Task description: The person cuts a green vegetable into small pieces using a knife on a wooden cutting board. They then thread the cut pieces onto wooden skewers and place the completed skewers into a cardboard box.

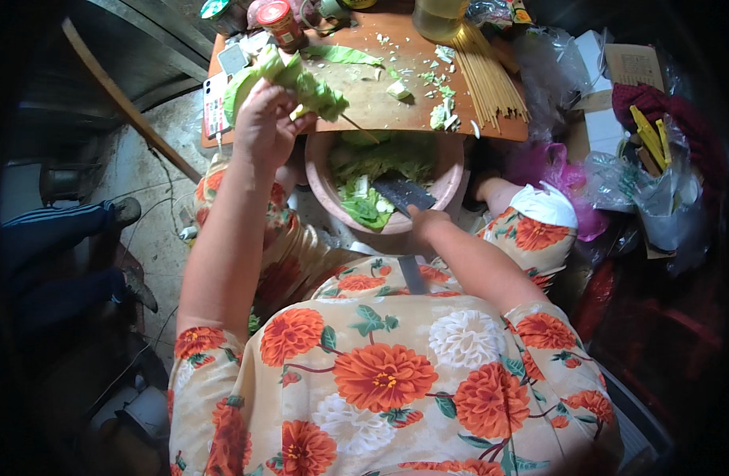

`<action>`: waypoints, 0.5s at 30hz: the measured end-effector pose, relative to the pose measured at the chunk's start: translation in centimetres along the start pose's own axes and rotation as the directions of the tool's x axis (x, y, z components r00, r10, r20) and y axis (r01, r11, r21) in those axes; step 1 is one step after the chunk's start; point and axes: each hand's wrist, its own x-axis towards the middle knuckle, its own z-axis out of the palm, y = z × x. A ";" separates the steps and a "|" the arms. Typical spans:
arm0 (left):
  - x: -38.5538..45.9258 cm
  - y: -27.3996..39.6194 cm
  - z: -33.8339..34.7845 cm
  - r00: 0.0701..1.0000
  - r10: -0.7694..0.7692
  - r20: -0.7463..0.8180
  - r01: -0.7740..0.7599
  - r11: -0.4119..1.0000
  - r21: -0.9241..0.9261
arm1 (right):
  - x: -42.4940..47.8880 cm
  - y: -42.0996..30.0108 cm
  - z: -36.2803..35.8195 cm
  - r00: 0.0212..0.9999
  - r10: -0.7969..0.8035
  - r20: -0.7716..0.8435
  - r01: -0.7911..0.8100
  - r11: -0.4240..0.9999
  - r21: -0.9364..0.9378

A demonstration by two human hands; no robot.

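My left hand is raised over the left front of a wooden board. It grips green leaf vegetable pieces threaded on a thin wooden skewer, whose bare end points to the lower right. My right hand is closed around the handle end of a dark-bladed cleaver. The blade lies over a pink basin, above cut leaves and pale pieces. Most of the cleaver's handle is hidden by my hand.
Bare skewers lie bundled on the board's right, beside a container of yellowish liquid. A red-lidded jar and a phone are at the left. Plastic bags crowd the right. Another person's legs are at far left.
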 end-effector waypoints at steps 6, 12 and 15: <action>-6.7 -2.5 -2.5 0.987 -0.112 -0.113 0.099 0.989 -0.111 | -1.2 -1.3 -0.1 0.994 -0.006 -0.108 0.009 0.999 0.033; -6.8 -4.5 -4.5 0.986 -0.110 -0.127 0.108 0.994 -0.019 | -1.5 0.0 -2.0 0.965 0.047 -0.258 0.012 0.975 0.223; -7.0 -4.6 -4.2 0.984 -0.062 -0.168 0.071 0.996 0.048 | -5.5 -0.5 -3.3 0.949 -0.025 -0.316 0.139 0.929 0.344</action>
